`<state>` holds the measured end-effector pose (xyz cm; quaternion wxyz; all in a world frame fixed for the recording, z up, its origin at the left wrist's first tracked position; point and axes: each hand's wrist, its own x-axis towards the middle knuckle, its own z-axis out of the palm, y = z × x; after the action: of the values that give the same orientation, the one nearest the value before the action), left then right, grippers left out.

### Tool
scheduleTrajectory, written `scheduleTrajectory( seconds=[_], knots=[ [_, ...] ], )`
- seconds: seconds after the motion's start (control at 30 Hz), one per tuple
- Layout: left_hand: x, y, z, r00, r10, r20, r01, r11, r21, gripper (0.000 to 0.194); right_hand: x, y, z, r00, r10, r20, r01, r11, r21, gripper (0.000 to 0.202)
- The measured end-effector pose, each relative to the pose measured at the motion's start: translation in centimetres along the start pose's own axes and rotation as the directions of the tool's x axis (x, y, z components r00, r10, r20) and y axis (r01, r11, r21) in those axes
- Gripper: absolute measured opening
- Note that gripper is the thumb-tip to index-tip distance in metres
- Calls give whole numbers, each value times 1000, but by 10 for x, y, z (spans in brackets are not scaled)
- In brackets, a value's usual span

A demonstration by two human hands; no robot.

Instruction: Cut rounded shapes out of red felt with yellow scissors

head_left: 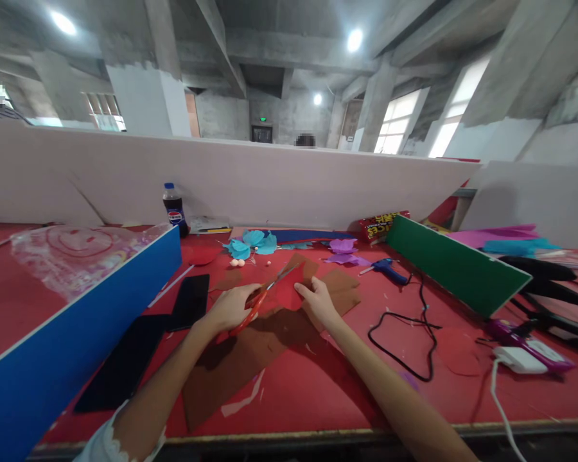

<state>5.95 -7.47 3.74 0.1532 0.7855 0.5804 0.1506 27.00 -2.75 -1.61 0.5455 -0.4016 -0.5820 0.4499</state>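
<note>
My left hand (235, 305) is closed round the orange handles of a pair of scissors (260, 299). Their blades are parted and point up and to the right, beside a piece of red paper (288, 292). My right hand (319, 298) pinches that red paper at its right edge, thumb on top. Beneath both hands lies brown paper (250, 359), a large sheet with further brown pieces (343, 281) at the right. How far the blades reach into the red paper I cannot tell.
A glue gun (390, 269) with a black cord lies right, near a green panel (457, 263). A blue panel (91, 321) and two dark flat devices (191, 300) stand or lie left. Blue paper flowers (253, 242), purple petals (343, 250) and a cola bottle (174, 208) are behind.
</note>
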Motion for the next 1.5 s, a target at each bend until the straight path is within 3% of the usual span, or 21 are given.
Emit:
scheduleTrajectory(
  seconds=[0.83, 1.17, 1.5],
  knots=[
    [2, -9, 0, 996, 91, -22, -89, 994, 68, 44, 2, 3, -2, 997, -26, 72, 20, 996, 87, 25],
    [1, -7, -7, 999, 53, -2, -52, 992, 111, 37, 4, 4, -4, 994, -19, 110, 6, 993, 119, 25],
    [3, -11, -1, 998, 56, 32, -60, 990, 129, 48, 3, 4, -3, 990, -19, 142, 6, 995, 97, 27]
  ],
)
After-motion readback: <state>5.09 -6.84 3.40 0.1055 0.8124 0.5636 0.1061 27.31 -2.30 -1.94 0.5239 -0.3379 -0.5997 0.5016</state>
